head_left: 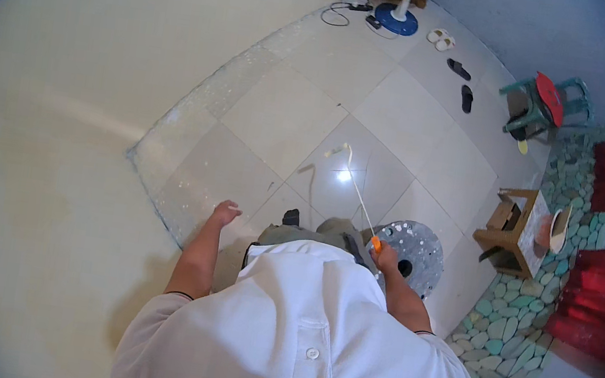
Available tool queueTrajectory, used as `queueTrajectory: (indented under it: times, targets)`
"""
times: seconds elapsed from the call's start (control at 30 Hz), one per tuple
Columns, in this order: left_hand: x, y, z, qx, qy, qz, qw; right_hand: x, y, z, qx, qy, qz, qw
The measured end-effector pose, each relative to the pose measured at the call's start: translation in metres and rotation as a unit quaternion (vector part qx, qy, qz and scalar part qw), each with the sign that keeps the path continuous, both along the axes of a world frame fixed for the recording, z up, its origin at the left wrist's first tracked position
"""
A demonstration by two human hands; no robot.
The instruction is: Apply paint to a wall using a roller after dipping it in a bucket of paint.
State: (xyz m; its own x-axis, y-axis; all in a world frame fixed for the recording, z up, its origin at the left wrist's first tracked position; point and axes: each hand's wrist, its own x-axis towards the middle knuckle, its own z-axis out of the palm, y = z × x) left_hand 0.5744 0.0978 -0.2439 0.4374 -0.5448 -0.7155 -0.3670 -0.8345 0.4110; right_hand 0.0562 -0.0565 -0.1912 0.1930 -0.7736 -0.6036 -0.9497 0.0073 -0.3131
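My right hand (386,257) is closed round the orange handle of a mini paint roller (361,197). Its long thin rod reaches up and away from me, curving over at the far end to a small pale roller head. That head hangs in front of the tiled floor; whether it touches anything I cannot tell. On the other side, my left hand (226,213) is held out near the cream wall (101,83), fingers loosely stretched and holding nothing.
Beside my right hand is a round grey speckled disc (422,244) with dark round spots. A wooden stand (517,227) and a green chair (541,114) line the right side. Further off are slippers (467,98), a blue-based fan (396,20) and a black cable (335,14).
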Motion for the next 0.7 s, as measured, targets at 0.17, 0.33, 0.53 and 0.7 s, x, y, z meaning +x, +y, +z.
queueTrajectory:
  times: [0.17, 0.33, 0.53, 0.7]
  targets:
    - [0.008, -0.138, 0.016, 0.005, -0.013, -0.154, 0.988, 0.005, -0.011, -0.023, -0.032, -0.022, -0.114, 0.993]
    - [-0.022, -0.240, -0.002, -0.002, 0.024, -0.254, 0.967, 0.022, -0.036, 0.001, 0.010, -0.014, -0.209, 0.978]
    - [-0.070, -0.340, 0.017, -0.022, 0.069, -0.314, 0.947, 0.018, -0.099, -0.005, 0.022, -0.031, -0.242, 0.970]
    - [-0.075, -0.406, 0.013, 0.007, 0.086, -0.277, 0.957, -0.009, -0.172, -0.028, 0.015, -0.097, -0.264, 0.960]
